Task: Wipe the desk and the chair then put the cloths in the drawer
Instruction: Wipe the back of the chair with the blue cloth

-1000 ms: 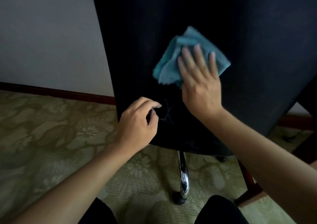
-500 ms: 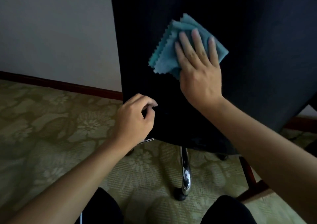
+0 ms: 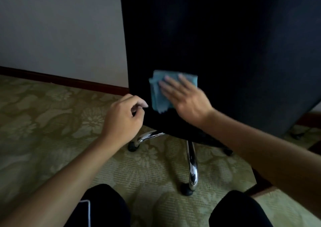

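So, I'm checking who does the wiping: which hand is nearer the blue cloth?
Right. The right hand lies flat on the blue cloth, pressing it against the chair back. The left hand is beside the cloth, curled, not touching it.

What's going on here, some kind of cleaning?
Yes. A person is wiping the back of a black office chair. Their right hand presses a folded blue cloth flat against the lower part of the backrest with straight fingers. The left hand is loosely curled near the chair's lower edge, holding nothing that I can see. The chair stands on patterned carpet.
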Motion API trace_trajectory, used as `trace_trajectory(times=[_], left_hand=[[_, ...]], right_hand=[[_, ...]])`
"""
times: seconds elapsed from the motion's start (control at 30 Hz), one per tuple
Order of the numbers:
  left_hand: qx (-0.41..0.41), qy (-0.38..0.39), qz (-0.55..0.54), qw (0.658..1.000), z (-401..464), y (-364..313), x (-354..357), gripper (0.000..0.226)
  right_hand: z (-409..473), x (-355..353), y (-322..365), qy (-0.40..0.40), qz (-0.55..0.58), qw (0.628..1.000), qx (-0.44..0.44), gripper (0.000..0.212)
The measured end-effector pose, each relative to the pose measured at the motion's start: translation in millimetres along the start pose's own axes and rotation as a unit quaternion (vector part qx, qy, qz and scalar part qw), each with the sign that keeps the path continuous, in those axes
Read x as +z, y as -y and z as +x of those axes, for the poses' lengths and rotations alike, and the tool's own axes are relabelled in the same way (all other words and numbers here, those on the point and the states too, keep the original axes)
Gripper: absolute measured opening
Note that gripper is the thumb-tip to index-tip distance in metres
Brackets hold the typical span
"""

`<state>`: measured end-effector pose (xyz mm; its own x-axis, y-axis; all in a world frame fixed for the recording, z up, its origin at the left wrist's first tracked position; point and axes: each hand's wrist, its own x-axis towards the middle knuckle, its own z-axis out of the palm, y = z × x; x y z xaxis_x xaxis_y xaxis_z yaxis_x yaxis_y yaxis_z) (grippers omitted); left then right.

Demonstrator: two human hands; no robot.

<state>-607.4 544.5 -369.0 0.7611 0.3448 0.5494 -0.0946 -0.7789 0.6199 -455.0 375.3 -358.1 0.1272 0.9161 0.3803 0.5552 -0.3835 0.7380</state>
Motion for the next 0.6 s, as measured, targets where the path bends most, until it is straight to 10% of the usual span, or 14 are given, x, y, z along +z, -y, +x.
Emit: trace_trajectory(times=[0.13, 0.43, 0.6], left_hand=[[0.005, -0.003, -0.023, 1.000, 0, -7, 19, 0.021], [0.078, 0.128, -0.019, 0.989, -21, -10, 51, 0.017], [0.101, 0.160, -0.018, 0.982, -20, -32, 75, 0.017]], right_hand=[[31, 2, -15, -0.074, 0.022, 0.994, 0.080, 0.051], [-140, 39, 46, 0.105, 0.077, 0.981, -0.145, 0.065], [-143, 31, -48, -0.059, 0.080, 0.995, 0.030, 0.048]])
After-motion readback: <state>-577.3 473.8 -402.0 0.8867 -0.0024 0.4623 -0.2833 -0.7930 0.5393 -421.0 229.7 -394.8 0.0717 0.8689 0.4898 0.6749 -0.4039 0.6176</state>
